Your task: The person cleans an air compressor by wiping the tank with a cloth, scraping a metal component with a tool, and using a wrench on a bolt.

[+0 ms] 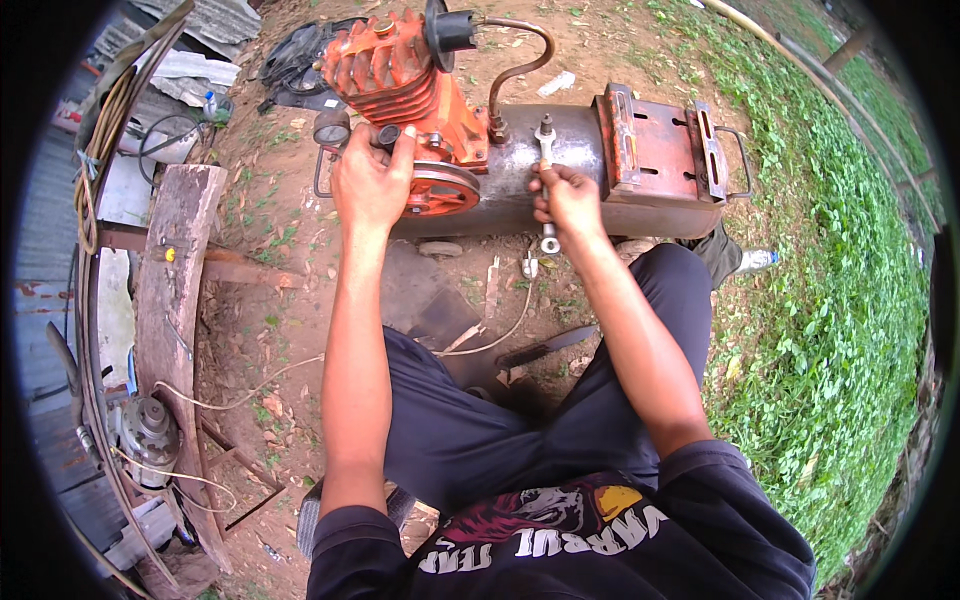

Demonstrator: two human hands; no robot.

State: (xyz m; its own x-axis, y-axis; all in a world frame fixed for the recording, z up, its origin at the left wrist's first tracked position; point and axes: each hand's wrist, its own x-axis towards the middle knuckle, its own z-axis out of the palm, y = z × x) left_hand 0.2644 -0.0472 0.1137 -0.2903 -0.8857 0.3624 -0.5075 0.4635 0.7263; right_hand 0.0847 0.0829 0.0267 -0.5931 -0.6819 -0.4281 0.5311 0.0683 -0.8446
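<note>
An orange-finned air compressor sits in front of me, its pump [385, 80] above a grey metal tank [510, 205]. My right hand [572, 205] is closed around the shank of a combination wrench [545, 155]. The wrench's open end meets a small fitting [546, 122] on top of the tank, and its ring end sticks out below my fingers. My left hand [368, 185] is closed at a dark round fitting [389, 134] beside the pump, partly hiding it. Near those fingers are a round pressure gauge [331, 126] and an orange pulley wheel [440, 190].
An orange slotted mounting plate [655, 150] tops the tank's right end. A bent copper pipe [540, 60] rises behind. A cable with a plug [529, 266] lies on the dirt near a dark blade-like piece [548, 345]. A wooden plank [175, 300] stands left; grass [830, 350] lies right.
</note>
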